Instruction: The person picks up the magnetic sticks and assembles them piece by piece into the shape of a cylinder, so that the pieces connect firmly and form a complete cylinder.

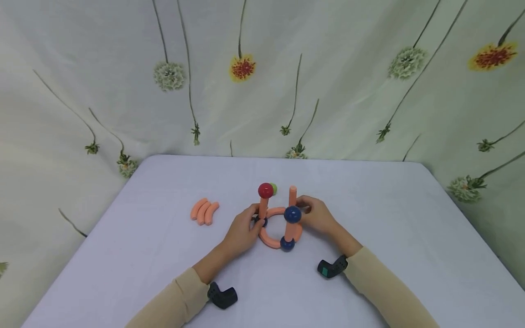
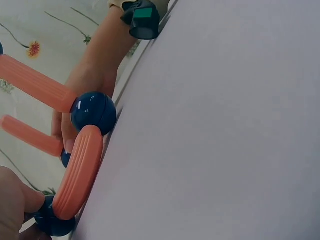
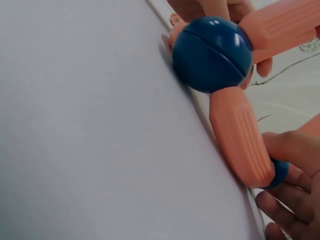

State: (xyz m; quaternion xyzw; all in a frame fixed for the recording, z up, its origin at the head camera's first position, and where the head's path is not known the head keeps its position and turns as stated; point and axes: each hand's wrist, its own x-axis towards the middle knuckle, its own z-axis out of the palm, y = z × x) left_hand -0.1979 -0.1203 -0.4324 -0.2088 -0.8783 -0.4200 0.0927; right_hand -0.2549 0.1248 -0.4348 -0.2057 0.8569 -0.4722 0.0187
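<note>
At the left of the ring (image 1: 270, 239), the left hand (image 1: 242, 232) pinches a blue ball (image 2: 54, 220), thumb and fingers parted only by the ball's width. On the right side, the right hand (image 1: 319, 216) has its thumb and fingers curled about a second blue ball (image 3: 281, 172); how firmly, I cannot tell. A third blue ball (image 1: 287, 243) sits at the near side, apart from both hands.

Three curved orange sticks join these three balls, the ring lying flat near the middle of the tabletop (image 1: 135, 273). From each ball one straight stick points up, its long axis roughly vertical: the left stick (image 1: 264, 208) carries a red ball (image 1: 265, 190), the near stick (image 1: 290, 231) a fourth blue ball (image 1: 293, 214), and the right stick (image 1: 292, 195) ends bare.

Just behind the red ball shows a green ball (image 1: 274, 187), mostly hidden. Well to the left, three loose curved sticks (image 1: 203, 213) lie side by side, long axes running away from the person and slightly rightward. Beyond hangs a flowered cloth (image 1: 344, 82).
</note>
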